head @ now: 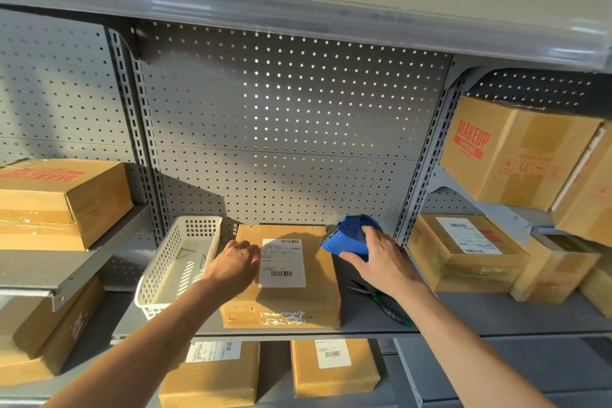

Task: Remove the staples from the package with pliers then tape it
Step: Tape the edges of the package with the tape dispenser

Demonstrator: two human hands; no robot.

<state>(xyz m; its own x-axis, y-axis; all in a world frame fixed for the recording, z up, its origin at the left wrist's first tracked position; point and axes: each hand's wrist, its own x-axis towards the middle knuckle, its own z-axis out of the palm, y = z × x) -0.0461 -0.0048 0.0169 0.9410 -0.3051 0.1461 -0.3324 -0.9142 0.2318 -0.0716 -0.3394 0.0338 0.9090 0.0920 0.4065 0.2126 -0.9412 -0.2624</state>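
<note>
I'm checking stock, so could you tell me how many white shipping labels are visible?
4: on the package between the hands, the box right of it, and two parcels below; others may be hidden.

Package (281, 278): tan-brown kraft, white label with black barcode and print at centre, shiny clear tape patch toward 6 o'clock edge. Tape dispenser (351, 235): bright blue, at 3 o'clock of package. Pliers (381, 303): dark jaws, green handles. Basket (180, 262): white, square-grid lattice, at 9 o'clock. Shelf (463, 315): flat grey. Pegboard (281, 129): grey, regular dot pattern. Box (516, 149) at 2 o'clock: tan cardboard, red "MAKEUP" print.
</note>
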